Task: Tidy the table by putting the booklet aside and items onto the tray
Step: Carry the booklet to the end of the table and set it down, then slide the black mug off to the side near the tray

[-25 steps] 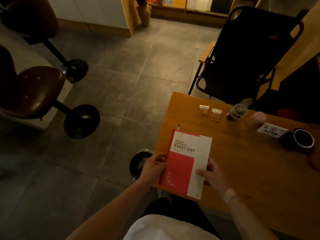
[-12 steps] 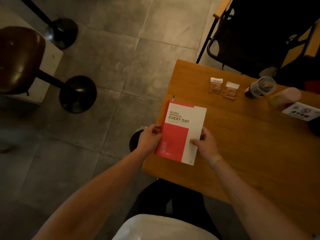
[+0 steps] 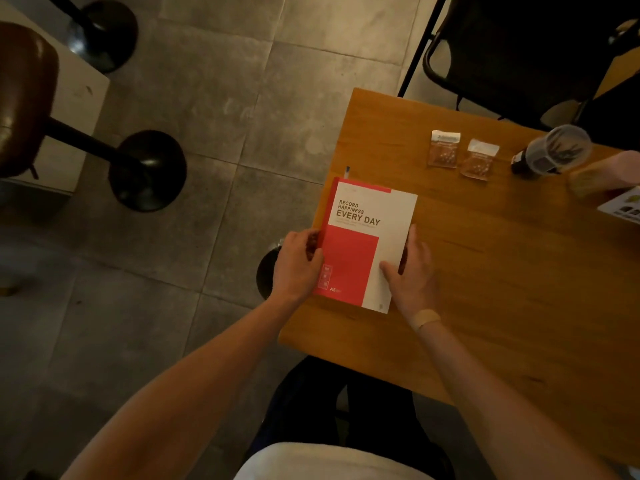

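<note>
A red and white booklet point(image 3: 367, 233) printed "EVERY DAY" lies at the left edge of the wooden table point(image 3: 502, 271). My left hand point(image 3: 298, 265) grips its left edge, fingers curled round the spine. My right hand point(image 3: 414, 275) holds the right edge with the thumb on the cover. Two small clear packets point(image 3: 444, 148) point(image 3: 479, 160) lie farther back. A clear plastic cup point(image 3: 554, 150) lies tipped beside them, and a pinkish cup point(image 3: 602, 173) lies at the right edge of view. A pen tip point(image 3: 347, 172) sticks out behind the booklet. No tray is in view.
A printed card point(image 3: 623, 206) lies at the table's right edge of view. A black chair point(image 3: 519, 46) stands behind the table. A brown stool point(image 3: 24, 98) with a black base point(image 3: 147, 169) stands on the tiled floor at left. A dark round bin point(image 3: 268, 271) sits by the table's left edge.
The view has tilted down and moved closer to the table. The booklet has come down toward the table's left edge with both hands still on it.
</note>
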Tool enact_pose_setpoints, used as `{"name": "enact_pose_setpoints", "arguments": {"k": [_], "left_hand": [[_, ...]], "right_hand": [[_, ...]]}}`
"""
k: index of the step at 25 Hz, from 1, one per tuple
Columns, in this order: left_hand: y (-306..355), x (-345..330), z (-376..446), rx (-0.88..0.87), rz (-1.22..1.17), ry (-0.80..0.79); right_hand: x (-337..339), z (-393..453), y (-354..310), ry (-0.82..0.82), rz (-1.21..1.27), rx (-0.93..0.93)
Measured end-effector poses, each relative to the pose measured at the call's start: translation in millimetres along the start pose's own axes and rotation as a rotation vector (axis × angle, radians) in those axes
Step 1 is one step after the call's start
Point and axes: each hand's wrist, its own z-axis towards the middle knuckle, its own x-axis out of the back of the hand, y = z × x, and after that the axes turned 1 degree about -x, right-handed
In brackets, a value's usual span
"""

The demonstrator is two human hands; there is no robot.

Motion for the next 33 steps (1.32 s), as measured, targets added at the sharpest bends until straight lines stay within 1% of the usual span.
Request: {"name": "enact_pose_setpoints", "arguments": {"k": [2, 4, 6, 8, 9, 11, 14, 21, 26, 31, 33], "left_hand": [[-6, -1, -8, -0.149, 0.176, 0.028], [-16, -1, -18, -0.297, 0.338, 0.02], [-29, 0, -27, -0.351, 0.418, -0.052], [-41, 2, -33, -0.364, 0.457, -0.127], [-46, 2, -34, -0.37, 0.472, -0.152], [-50, 4, -32, -0.385, 0.494, -0.176], [-49, 9, -25, -0.403, 0.518, -0.163], [-46, 16, -13, -0.396, 0.525, -0.184], [-42, 9, -22, -0.316, 0.536, -0.195], [-23, 11, -50, -0.248, 0.59, -0.117], [-12, 13, -62, -0.224, 0.585, -0.117]], "right_hand": [[-3, -8, 5, 0.06, -0.189, 0.089], [-5, -17, 14, 0.068, -0.398, 0.232], [-7, -26, 27, -0.012, -0.548, 0.291], [-9, -31, 39, -0.091, -0.622, 0.28], [-10, -32, 43, -0.104, -0.641, 0.279], [-12, -30, 46, -0.107, -0.651, 0.28], [-15, -23, 40, -0.108, -0.666, 0.27], [-21, -16, 27, -0.109, -0.668, 0.236], [-19, -19, 23, -0.104, -0.652, 0.23], [-9, -41, 18, -0.136, -0.643, 0.21], [-2, -55, 19, -0.167, -0.636, 0.18]]}}
